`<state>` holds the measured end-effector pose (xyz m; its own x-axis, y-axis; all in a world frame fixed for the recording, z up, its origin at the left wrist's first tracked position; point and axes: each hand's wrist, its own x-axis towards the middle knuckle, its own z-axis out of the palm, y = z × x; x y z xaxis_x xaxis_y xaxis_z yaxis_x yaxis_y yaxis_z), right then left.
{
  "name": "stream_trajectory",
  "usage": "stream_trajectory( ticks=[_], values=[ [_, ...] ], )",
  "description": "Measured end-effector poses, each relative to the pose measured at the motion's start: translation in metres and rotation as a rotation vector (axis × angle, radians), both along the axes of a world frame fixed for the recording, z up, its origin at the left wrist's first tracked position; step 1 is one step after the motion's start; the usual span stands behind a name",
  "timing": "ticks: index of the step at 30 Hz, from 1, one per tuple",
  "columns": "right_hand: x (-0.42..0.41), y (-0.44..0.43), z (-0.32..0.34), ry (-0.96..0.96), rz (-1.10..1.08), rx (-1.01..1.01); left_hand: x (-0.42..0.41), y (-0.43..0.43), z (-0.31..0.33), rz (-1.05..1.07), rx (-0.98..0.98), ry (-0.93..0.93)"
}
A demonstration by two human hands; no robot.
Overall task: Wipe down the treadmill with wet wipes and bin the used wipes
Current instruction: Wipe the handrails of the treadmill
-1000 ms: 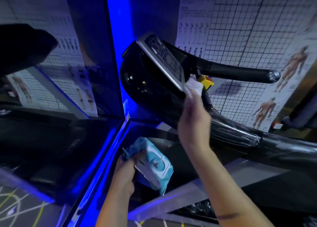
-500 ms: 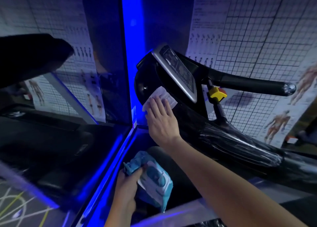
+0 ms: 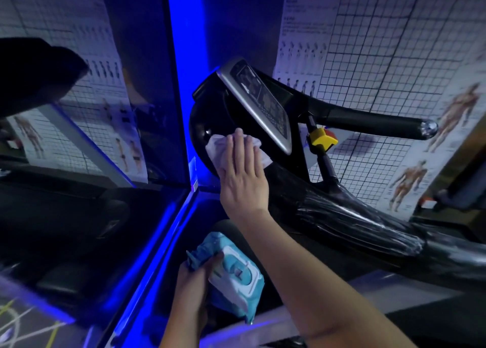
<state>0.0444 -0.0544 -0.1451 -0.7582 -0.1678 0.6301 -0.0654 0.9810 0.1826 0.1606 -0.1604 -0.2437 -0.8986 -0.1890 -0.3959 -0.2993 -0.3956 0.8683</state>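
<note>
One view only: you wear the camera on your head, so no second view shares the scene. It faces forward and down, wide-angle, straight lines bowed at the edges. It sits close: your right hand [image 3: 243,174] fills the centre against the treadmill [image 3: 210,116] console, your left hand [image 3: 193,284] low in frame. A mirror [image 3: 79,190] takes the left side, a chart wall [image 3: 381,45] the upper right.
</note>
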Motion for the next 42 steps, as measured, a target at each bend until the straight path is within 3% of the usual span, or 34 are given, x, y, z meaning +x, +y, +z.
stream_trajectory(
  ticks=[4,13,19,27,34,37,42],
  values=[
    [0.023,0.023,-0.027,0.088,-0.015,-0.191,0.000,0.005,-0.001,0.056,0.014,-0.008],
    [0.042,0.032,-0.038,0.064,-0.138,-0.370,0.005,-0.009,-0.005,0.091,0.025,-0.028],
    [0.015,0.016,-0.024,0.076,-0.048,-0.299,0.008,-0.010,-0.008,0.143,-0.028,-0.024],
    [0.049,0.068,-0.074,0.104,-0.045,-0.199,0.001,0.013,0.000,0.075,-0.003,0.005],
    [0.077,0.119,-0.102,0.117,-0.185,-0.339,0.005,0.005,-0.010,0.065,0.006,0.012],
    [0.080,0.106,-0.093,0.055,-0.155,-0.387,0.009,0.002,-0.011,0.083,0.018,0.023],
    [0.059,0.061,-0.069,-0.034,-0.080,-0.268,0.010,0.002,-0.011,0.086,-0.019,0.032]
  ],
)
